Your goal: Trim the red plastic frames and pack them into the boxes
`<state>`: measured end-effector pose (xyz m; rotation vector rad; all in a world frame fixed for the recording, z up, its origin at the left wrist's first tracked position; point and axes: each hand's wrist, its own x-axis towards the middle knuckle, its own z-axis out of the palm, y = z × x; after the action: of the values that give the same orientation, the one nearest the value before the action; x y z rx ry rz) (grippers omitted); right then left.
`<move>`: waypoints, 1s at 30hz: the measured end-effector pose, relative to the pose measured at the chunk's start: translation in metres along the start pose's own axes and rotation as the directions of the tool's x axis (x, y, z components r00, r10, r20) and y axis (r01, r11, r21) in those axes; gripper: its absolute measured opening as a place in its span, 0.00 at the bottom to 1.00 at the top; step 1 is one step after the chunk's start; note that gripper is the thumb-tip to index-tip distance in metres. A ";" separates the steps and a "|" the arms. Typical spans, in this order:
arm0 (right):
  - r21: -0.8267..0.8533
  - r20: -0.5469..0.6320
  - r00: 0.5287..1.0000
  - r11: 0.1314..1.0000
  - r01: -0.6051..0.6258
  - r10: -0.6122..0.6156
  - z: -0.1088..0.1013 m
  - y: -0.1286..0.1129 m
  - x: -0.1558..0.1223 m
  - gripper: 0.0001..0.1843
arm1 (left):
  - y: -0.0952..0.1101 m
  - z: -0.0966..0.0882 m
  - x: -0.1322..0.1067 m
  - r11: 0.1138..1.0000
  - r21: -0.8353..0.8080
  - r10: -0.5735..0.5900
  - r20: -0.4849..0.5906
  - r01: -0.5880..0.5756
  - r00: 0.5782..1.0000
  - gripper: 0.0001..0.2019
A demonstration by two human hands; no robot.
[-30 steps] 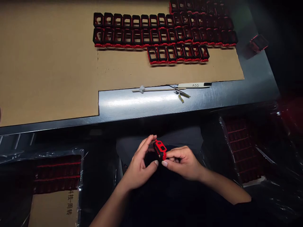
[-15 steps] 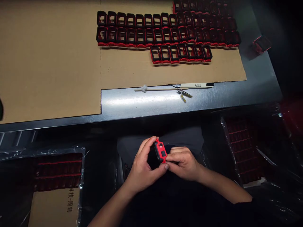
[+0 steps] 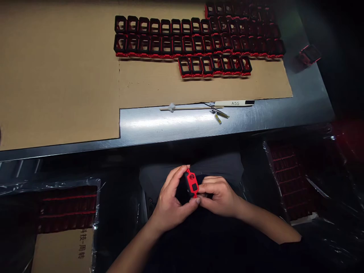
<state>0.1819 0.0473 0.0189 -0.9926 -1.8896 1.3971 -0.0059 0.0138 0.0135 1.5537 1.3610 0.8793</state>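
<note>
Above my lap I hold a small red-and-black frame [image 3: 192, 183], tilted, with its red side facing up. That side shows a round hole and a black square. My left hand [image 3: 173, 203] grips the frame by its two ends, fingers at the far end and thumb at the near one. My right hand [image 3: 218, 194] has its index finger and thumb at the near right edge, curled around the small end tab. The right fingertips partly cover that edge, and the frame's underside is hidden.
Rows of similar frames [image 3: 166, 45] stand on the cardboard sheet [image 3: 62, 76] over a metal table [image 3: 145, 123]. Near its front edge lie a cotton-tipped stick [image 3: 182, 109], a pen-like tool marked A55 [image 3: 234, 103] and tweezers [image 3: 220, 112]. A lone frame [image 3: 310, 54] sits far right. Plastic-lined boxes flank me.
The frame has turned slightly in my hands, and my right index finger and thumb have parted a little at its near edge. The whole view has shifted slightly.
</note>
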 end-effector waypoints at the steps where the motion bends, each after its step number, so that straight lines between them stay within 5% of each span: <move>1: 0.050 0.021 0.998 0.997 -0.058 0.057 -0.001 0.000 0.000 0.05 | 0.000 0.000 0.000 1.000 0.012 -0.018 -0.001 0.018 1.000 0.35; 6: 0.277 0.161 0.936 0.896 -0.347 0.313 -0.003 0.001 -0.002 0.03 | 0.005 -0.001 -0.001 0.996 0.073 -0.058 0.000 0.058 0.998 0.34; 10: 0.423 0.185 0.901 0.796 -0.433 0.392 -0.002 0.006 -0.004 0.07 | 0.006 -0.001 0.000 0.997 0.068 -0.022 0.004 0.022 1.000 0.34; 19: 0.695 0.221 0.858 0.542 -0.472 0.464 -0.005 0.008 0.000 0.10 | 0.003 0.002 -0.002 0.999 0.025 0.032 0.077 -0.034 0.997 0.40; 25: 0.743 0.214 0.849 0.484 -0.463 0.483 -0.005 0.008 0.000 0.15 | -0.002 0.008 -0.009 0.999 0.003 0.035 0.076 -0.036 0.996 0.47; 30: 0.723 0.205 0.843 0.504 -0.473 0.497 -0.005 0.006 0.000 0.17 | -0.009 0.014 -0.008 0.964 0.154 0.214 0.045 -0.218 0.976 0.49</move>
<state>0.1867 0.0510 0.0147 -1.1019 -0.7822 2.2161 0.0025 0.0044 0.0006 1.8574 1.2832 0.8942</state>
